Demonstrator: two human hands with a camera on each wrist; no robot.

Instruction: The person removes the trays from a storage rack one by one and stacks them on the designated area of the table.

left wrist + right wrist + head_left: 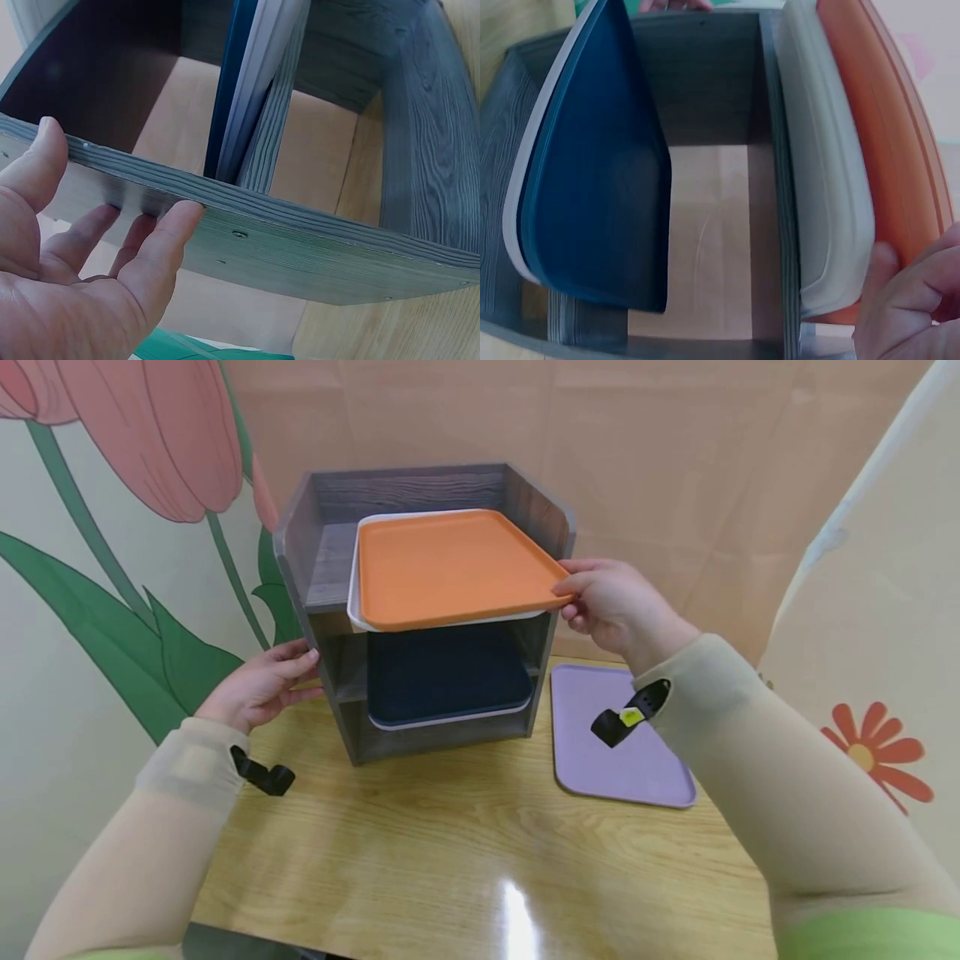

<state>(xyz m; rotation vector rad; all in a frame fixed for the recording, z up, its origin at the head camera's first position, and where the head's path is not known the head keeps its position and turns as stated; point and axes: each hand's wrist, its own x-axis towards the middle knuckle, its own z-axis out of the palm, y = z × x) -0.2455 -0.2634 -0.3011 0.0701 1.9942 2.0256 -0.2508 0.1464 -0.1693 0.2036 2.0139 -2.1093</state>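
Note:
A gray wood-grain shelf unit (pixel 408 493) stands on the table. On its top level an orange tray (pixel 457 568) overlies a white tray (pixel 832 172), both jutting past the front. My right hand (pixel 622 606) pinches the orange tray's right front corner, thumb on top and fingers underneath. In the right wrist view, the orange tray's near end stands apart from the white one. My left hand (pixel 262 685) touches the unit's left side, fingers (pixel 161 247) extended along the panel and thumb near its front edge. On the middle shelf, a dark blue tray (pixel 450 672) lies over a pale tray (pixel 517 217).
A purple tray (pixel 622 768) lies flat on the wooden table (pixel 420 852), right of the unit. Behind stands a peach-colored backdrop (pixel 660 460), with a tulip-printed panel (pixel 172 452) at the left. The table's front edge shows at lower left.

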